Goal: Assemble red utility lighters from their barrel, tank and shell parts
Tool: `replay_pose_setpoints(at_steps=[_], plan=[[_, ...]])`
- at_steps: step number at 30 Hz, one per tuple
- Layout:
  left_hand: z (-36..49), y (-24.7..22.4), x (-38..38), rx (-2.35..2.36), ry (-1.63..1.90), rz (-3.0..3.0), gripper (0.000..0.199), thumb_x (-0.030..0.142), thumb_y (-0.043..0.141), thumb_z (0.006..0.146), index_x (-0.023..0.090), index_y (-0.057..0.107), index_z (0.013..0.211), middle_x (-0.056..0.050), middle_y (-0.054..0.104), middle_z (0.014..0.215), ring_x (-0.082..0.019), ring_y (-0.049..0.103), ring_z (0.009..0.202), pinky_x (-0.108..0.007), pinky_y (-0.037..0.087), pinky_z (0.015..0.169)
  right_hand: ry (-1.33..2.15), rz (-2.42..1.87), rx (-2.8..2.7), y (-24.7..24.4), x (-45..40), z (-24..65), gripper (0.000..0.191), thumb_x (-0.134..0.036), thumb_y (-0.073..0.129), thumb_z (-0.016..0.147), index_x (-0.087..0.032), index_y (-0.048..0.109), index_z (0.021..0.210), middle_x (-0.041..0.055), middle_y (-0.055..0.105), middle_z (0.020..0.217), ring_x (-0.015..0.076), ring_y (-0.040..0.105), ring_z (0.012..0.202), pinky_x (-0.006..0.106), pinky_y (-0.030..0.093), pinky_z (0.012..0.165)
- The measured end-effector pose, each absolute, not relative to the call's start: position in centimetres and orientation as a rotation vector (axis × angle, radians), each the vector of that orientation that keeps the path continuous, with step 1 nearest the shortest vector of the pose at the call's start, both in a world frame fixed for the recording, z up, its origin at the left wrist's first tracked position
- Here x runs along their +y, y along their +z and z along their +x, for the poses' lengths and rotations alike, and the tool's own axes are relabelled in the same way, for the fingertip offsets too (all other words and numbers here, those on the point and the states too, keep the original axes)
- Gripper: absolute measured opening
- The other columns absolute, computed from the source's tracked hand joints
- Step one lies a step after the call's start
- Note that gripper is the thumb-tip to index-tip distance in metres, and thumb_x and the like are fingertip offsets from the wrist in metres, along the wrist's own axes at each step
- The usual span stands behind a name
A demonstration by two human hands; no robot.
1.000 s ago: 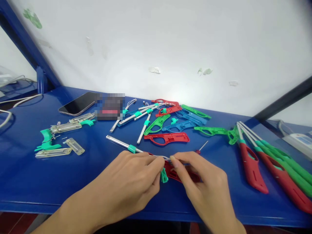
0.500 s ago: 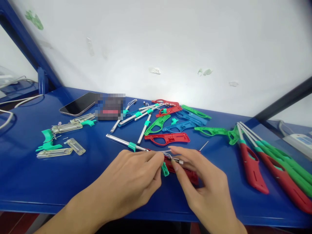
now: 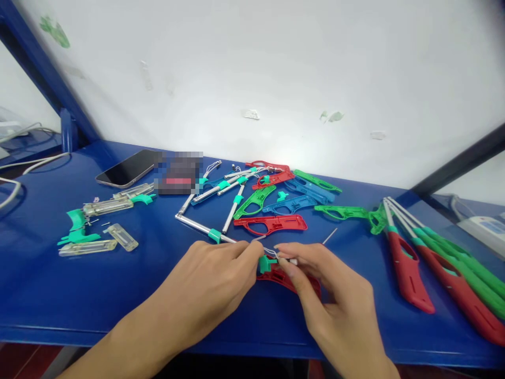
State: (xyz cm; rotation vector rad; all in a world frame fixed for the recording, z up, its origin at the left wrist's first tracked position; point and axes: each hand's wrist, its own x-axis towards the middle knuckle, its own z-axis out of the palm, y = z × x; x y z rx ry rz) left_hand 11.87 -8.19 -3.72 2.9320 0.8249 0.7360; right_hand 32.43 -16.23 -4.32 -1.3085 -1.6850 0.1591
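Note:
Closed at the centre of the table, my left hand (image 3: 221,284) grips a green plastic trigger (image 3: 267,263) that sticks out past its fingertips. My right hand (image 3: 331,300) pinches a small piezo igniter (image 3: 292,261) between thumb and index finger; most of it is hidden. Thin white wires (image 3: 270,251) run between the two hands. A metal lighter tube (image 3: 195,226) with a green collar (image 3: 214,236) reaches out to the left from behind my left hand. Below the fingers lies a red lighter handle half (image 3: 290,280), partly covered.
Behind my hands lie several tubes with wires (image 3: 233,210) and red (image 3: 292,223), blue and green handle halves. Clear fuel tanks (image 3: 89,247) and green triggers are at left, near a phone (image 3: 128,168). Whole lighters (image 3: 410,273) lie at right. A thin metal rod (image 3: 330,236) is behind my right hand.
The green trigger has turned and risen closer to my right fingertips. The tube has shifted slightly right, and my right hand has moved down a little, covering more of the igniter.

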Motion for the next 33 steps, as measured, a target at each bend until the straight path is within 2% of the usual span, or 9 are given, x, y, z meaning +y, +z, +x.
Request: replay_pose_setpoints(at_steps=[5, 8, 14, 18, 23, 27, 33], plan=[[11.8, -3.8, -8.3, 0.861, 0.713, 2.905, 0.023, 0.012, 0.047, 0.107, 0.025, 0.062, 0.120, 0.001, 0.081, 0.094, -0.020, 0.078, 0.069, -0.030, 0.041, 0.051, 0.179, -1.312, -1.670, -4.3, -16.2, 32.3, 0.029, -0.010, 0.063, 0.106, -0.033, 0.072, 0.120, -0.0095, 0.080, 0.108, 0.0052, 0.076, 0.095, 0.010, 0.059, 0.088], [11.8, -4.0, -8.1, 0.852, 0.709, 2.897, 0.025, 0.011, 0.047, 0.107, 0.025, 0.063, 0.121, 0.002, 0.080, 0.091, -0.021, 0.078, 0.067, -0.032, 0.043, 0.050, 0.194, -1.323, -1.655, -4.3, -16.1, 32.3, 0.029, -0.010, 0.063, 0.106, -0.034, 0.072, 0.120, -0.0103, 0.080, 0.108, 0.0049, 0.076, 0.096, 0.010, 0.059, 0.088], [11.8, -4.1, -8.1, 0.833, 0.784, 2.888, 0.027, 0.012, 0.046, 0.107, 0.021, 0.066, 0.122, -0.004, 0.083, 0.102, -0.020, 0.080, 0.074, -0.027, 0.051, 0.057, 0.216, -1.333, -1.643, -4.5, -16.1, 32.4, 0.026, -0.012, 0.063, 0.107, -0.034, 0.072, 0.119, -0.0092, 0.081, 0.108, 0.0068, 0.078, 0.096, 0.013, 0.061, 0.088], [11.9, -3.5, -8.2, 0.824, 0.728, 2.845, 0.029, 0.011, 0.044, 0.107, 0.022, 0.069, 0.118, -0.002, 0.081, 0.095, -0.017, 0.079, 0.075, -0.024, 0.054, 0.063, 0.197, -1.352, -1.625, -4.4, -16.4, 32.5, 0.025, -0.013, 0.064, 0.106, -0.034, 0.073, 0.117, -0.0082, 0.082, 0.107, 0.0088, 0.079, 0.093, 0.015, 0.062, 0.086], [12.0, -3.1, -8.4, 0.846, 0.739, 2.868, 0.029, 0.011, 0.044, 0.107, 0.021, 0.071, 0.113, -0.003, 0.080, 0.092, -0.018, 0.079, 0.075, -0.024, 0.054, 0.061, 0.176, -1.367, -1.624, -4.3, -16.3, 32.6, 0.025, -0.014, 0.062, 0.106, -0.033, 0.074, 0.117, -0.0058, 0.083, 0.107, 0.0121, 0.080, 0.093, 0.019, 0.065, 0.085], [12.0, -3.4, -8.3, 0.826, 0.709, 2.949, 0.029, 0.009, 0.045, 0.106, 0.018, 0.072, 0.111, -0.006, 0.081, 0.101, -0.023, 0.082, 0.081, -0.030, 0.051, 0.054, 0.176, -1.367, -1.600, -4.4, -16.2, 32.7, 0.025, -0.014, 0.060, 0.107, -0.033, 0.074, 0.117, -0.0049, 0.082, 0.106, 0.0125, 0.081, 0.092, 0.020, 0.065, 0.084], [12.0, -3.4, -8.5, 0.823, 0.635, 3.003, 0.029, 0.003, 0.049, 0.099, 0.018, 0.071, 0.112, -0.006, 0.081, 0.106, -0.026, 0.082, 0.078, -0.035, 0.046, 0.047, 0.183, -1.353, -1.584, -4.6, -16.3, 33.0, 0.025, -0.015, 0.060, 0.107, -0.033, 0.073, 0.120, -0.0034, 0.082, 0.105, 0.0141, 0.082, 0.085, 0.022, 0.067, 0.079]])
